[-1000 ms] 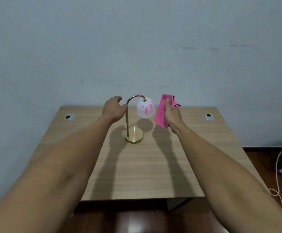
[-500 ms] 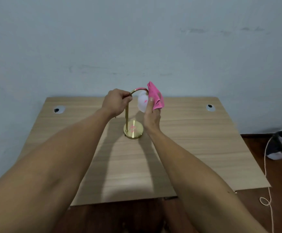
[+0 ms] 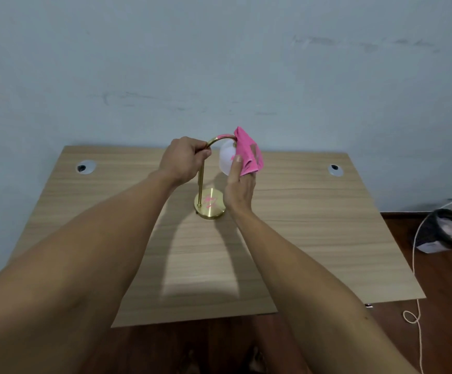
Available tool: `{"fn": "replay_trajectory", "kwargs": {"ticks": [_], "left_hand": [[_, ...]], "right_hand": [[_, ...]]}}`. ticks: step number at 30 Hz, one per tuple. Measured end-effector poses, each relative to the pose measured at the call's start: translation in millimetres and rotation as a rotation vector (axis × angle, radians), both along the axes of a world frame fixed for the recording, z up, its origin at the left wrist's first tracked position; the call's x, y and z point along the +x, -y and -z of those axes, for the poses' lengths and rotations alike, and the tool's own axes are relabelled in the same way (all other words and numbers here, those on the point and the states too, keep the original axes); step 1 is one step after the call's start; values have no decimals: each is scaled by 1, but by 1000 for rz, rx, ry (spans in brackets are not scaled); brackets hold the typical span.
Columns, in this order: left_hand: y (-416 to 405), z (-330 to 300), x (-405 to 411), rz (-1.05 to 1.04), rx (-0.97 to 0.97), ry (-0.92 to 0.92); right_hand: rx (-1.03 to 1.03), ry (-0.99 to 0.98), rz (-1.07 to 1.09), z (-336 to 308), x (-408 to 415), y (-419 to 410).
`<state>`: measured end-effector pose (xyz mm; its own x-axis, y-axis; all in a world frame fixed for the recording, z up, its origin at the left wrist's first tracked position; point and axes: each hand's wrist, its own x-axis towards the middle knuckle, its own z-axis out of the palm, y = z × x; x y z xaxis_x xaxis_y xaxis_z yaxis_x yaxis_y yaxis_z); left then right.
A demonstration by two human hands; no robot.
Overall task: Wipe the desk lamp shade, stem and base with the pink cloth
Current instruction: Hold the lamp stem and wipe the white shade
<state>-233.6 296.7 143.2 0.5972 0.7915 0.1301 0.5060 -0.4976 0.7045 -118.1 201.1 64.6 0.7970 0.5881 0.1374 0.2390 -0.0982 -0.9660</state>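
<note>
Desk lamp, shade [image 3: 227, 160]: since a second ago our right hand [image 3: 239, 188] has brought the pink cloth [image 3: 247, 152], pinched in its fingers, against it, so wiping begins; left hand [image 3: 183, 159] clenched round the stem [image 3: 201, 179]; base [image 3: 210, 203] mid-surface [image 3: 313, 225], unobstructed; bag [image 3: 446, 230] on floor.

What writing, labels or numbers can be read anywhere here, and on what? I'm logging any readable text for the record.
No readable text anywhere.
Lamp base: pink scribbled marks, not legible as letters.
Lamp shade: pink marks, mostly hidden behind the pink cloth; nothing readable.
Bag on the floor at right: too blurred to show any print.
Desk and wall: no labels.
</note>
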Motion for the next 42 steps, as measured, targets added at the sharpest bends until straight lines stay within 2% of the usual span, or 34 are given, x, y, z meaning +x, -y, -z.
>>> {"fn": "replay_trajectory", "kwargs": {"ticks": [4, 7, 8, 9, 10, 13, 15, 20, 23, 25, 31, 36, 38, 42], "left_hand": [[-1, -1, -1, 10, 8, -16], [-1, -2, -1, 25, 7, -20], [-1, -2, -1, 24, 6, -17], [0, -2, 0, 19, 9, -16], [0, -2, 0, 13, 13, -17], [-1, -2, 0, 11, 15, -10], [-1, -3, 0, 20, 19, -8], [-2, -3, 0, 20, 11, -26], [-1, -3, 1, 14, -8, -28], [-1, -3, 1, 10, -13, -28], [-3, -4, 0, 13, -16, -31], [-6, -5, -1, 32, -11, -39], [-7, -5, -1, 43, -11, -43], [-9, -5, -1, 50, -9, -46]], "right_hand": [[82, -253, 5, -19, 28, -15], [-63, -540, 35, -29, 56, -15], [-85, -578, 29, -30, 57, -15], [-82, -570, 26, -30, 54, -13], [-52, -482, 30, -29, 49, -13], [90, -71, -37, -13, 11, -3], [74, 18, -40, 1, -10, 2], [117, -189, 71, -18, 13, -14], [59, -337, 63, -26, 35, -19], [11, -181, 3, -14, 27, -14], [-212, 545, -121, 36, -20, 31], [-436, 1075, -126, 28, 13, 12], [-453, 1194, -165, 27, 22, 12], [-457, 1277, -182, 46, 25, 37]]}}
